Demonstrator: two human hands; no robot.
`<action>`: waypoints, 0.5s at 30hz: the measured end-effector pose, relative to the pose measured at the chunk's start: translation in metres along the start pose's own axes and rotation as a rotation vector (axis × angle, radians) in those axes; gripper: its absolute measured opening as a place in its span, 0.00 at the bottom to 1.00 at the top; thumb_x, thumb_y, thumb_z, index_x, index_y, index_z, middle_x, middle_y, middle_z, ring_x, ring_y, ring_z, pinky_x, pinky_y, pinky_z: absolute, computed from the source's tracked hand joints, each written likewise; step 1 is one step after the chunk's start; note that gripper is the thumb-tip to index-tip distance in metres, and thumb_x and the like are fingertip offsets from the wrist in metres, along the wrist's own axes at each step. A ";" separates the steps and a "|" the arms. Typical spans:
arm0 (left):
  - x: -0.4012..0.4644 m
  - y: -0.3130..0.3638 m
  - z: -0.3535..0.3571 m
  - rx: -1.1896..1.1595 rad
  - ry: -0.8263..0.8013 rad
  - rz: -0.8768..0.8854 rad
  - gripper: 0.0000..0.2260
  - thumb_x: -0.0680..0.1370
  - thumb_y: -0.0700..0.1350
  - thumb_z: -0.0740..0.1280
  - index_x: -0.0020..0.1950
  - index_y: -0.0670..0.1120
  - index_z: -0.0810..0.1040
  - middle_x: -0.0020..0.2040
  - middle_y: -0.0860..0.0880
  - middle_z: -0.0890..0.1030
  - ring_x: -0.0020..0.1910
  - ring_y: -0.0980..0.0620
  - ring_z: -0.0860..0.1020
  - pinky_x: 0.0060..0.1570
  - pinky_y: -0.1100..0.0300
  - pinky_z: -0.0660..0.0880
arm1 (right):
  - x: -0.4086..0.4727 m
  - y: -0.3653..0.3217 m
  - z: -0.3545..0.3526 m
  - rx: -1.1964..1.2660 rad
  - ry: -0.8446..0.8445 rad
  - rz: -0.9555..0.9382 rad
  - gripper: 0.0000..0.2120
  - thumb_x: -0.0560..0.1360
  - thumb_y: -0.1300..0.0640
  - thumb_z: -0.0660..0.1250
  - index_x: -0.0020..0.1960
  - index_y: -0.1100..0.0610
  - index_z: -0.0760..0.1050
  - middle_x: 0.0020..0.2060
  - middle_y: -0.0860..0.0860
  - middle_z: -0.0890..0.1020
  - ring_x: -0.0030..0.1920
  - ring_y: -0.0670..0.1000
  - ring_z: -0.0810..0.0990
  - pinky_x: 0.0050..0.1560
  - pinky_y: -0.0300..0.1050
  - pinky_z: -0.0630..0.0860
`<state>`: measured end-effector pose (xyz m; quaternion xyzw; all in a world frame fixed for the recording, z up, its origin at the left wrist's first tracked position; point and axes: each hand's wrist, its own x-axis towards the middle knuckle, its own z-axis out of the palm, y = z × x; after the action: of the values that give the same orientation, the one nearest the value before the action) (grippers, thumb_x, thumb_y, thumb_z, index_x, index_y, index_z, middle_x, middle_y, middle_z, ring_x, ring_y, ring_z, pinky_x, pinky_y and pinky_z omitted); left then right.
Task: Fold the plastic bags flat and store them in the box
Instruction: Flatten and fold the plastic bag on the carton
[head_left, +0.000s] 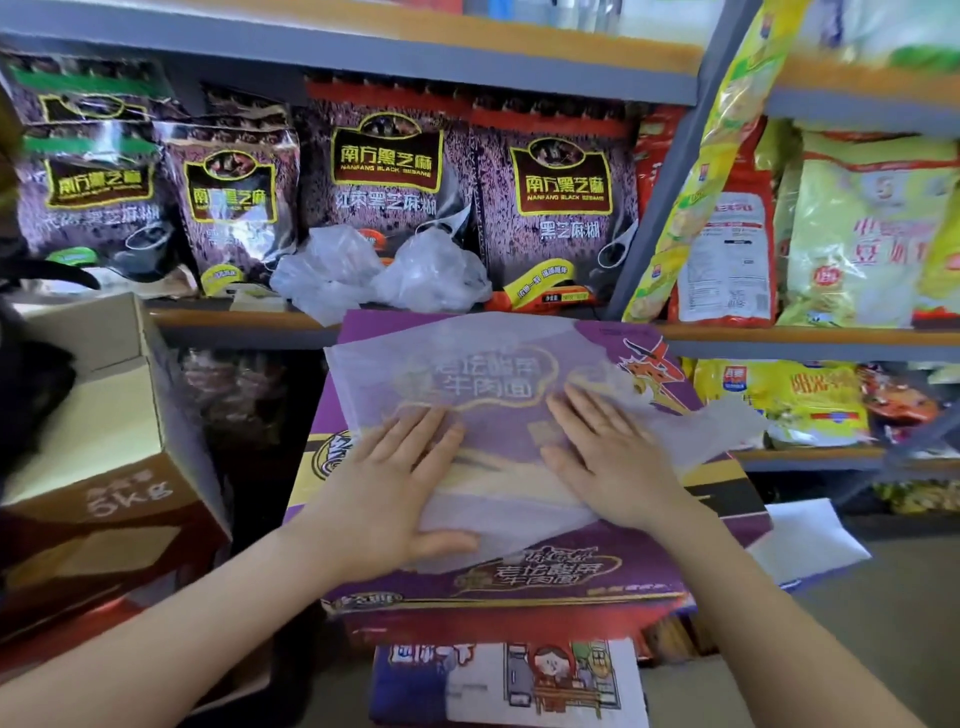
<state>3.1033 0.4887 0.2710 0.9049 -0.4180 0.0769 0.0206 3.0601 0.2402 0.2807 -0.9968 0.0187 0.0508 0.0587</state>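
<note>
1. Flat on top of the purple carton (670, 410) lies a translucent plastic bag (457, 353), spread wide, its far edge near the carton's back edge and one corner hanging past the carton's right side.
2. Both hands press down on the near half of this bag, side by side and a little apart, with a strip of bag between them.
3. Left hand (395, 483): palm down, fingers straight and slightly spread, thumb stretched along the bag's near-left edge. It grips nothing; it only presses.
4. Right hand (608, 452): palm down too, fingers straight and pointing away toward the shelves, resting on the bag's right part. It also holds nothing.
5. Two crumpled plastic bags (379, 275) sit on the shelf (234, 318) just behind the carton, well beyond the fingertips, in front of dark sesame packets (566, 202).
6. An open cardboard box (98, 415) stands to the left of the carton, apart from the left hand, its flaps up.
7. Whether any bags lie inside that box cannot be told.
</note>
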 end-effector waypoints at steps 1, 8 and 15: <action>-0.003 0.000 0.000 0.001 0.038 0.071 0.38 0.74 0.70 0.42 0.69 0.43 0.67 0.67 0.40 0.72 0.62 0.43 0.75 0.61 0.51 0.70 | -0.001 0.009 -0.001 -0.005 0.003 0.037 0.33 0.74 0.34 0.39 0.76 0.46 0.44 0.77 0.45 0.44 0.76 0.45 0.42 0.73 0.46 0.40; -0.015 -0.002 0.006 0.070 0.125 0.380 0.36 0.68 0.65 0.62 0.71 0.49 0.63 0.70 0.48 0.68 0.69 0.49 0.66 0.65 0.51 0.65 | 0.001 0.032 -0.009 0.054 0.131 0.136 0.24 0.81 0.46 0.50 0.75 0.51 0.54 0.77 0.50 0.52 0.76 0.51 0.49 0.73 0.51 0.52; -0.015 0.018 -0.010 -0.620 0.194 0.110 0.18 0.80 0.60 0.48 0.63 0.59 0.71 0.56 0.63 0.78 0.56 0.66 0.74 0.54 0.67 0.71 | -0.034 0.013 -0.042 0.413 -0.063 -0.262 0.18 0.77 0.46 0.59 0.62 0.52 0.74 0.62 0.48 0.76 0.64 0.48 0.72 0.63 0.40 0.65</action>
<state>3.0784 0.4891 0.2785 0.8202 -0.4659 0.0328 0.3305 3.0302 0.2230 0.3239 -0.9554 -0.1026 0.0691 0.2680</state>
